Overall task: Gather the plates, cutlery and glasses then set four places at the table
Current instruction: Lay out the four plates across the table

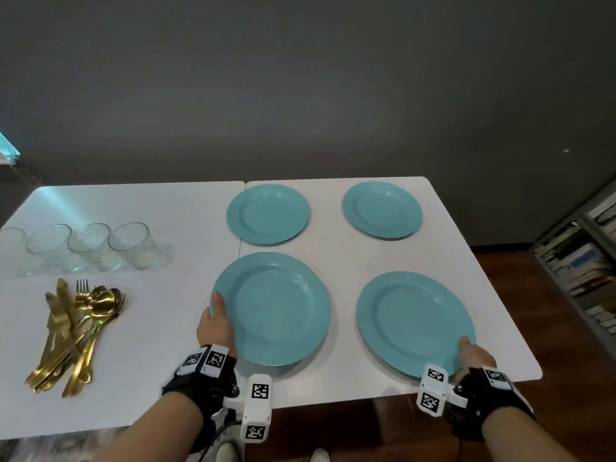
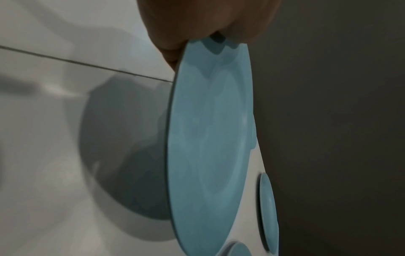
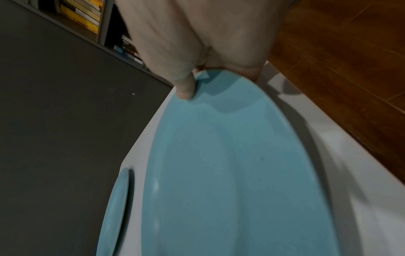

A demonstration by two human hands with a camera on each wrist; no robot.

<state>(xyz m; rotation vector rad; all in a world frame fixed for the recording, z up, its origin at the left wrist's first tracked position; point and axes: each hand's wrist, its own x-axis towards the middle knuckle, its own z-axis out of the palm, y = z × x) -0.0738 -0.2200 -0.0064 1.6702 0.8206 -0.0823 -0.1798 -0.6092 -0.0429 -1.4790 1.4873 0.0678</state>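
Note:
Several teal plates sit on the white table (image 1: 173,328). My left hand (image 1: 216,323) grips the left rim of the near left plate (image 1: 273,308), thumb on top; that plate (image 2: 208,138) hangs slightly above the table over its shadow. My right hand (image 1: 473,356) pinches the near rim of the near right plate (image 1: 413,323), and the thumb lies on the plate (image 3: 236,164). Two more plates (image 1: 268,214) (image 1: 382,209) lie at the far side. Several clear glasses (image 1: 90,246) and a pile of gold cutlery (image 1: 76,331) sit at the left.
A seam (image 1: 241,228) joins two table tops. The right table edge (image 1: 520,328) drops to a wooden floor (image 1: 553,295). A bookshelf (image 1: 586,261) stands at the right. A dark wall (image 1: 300,95) lies behind the table.

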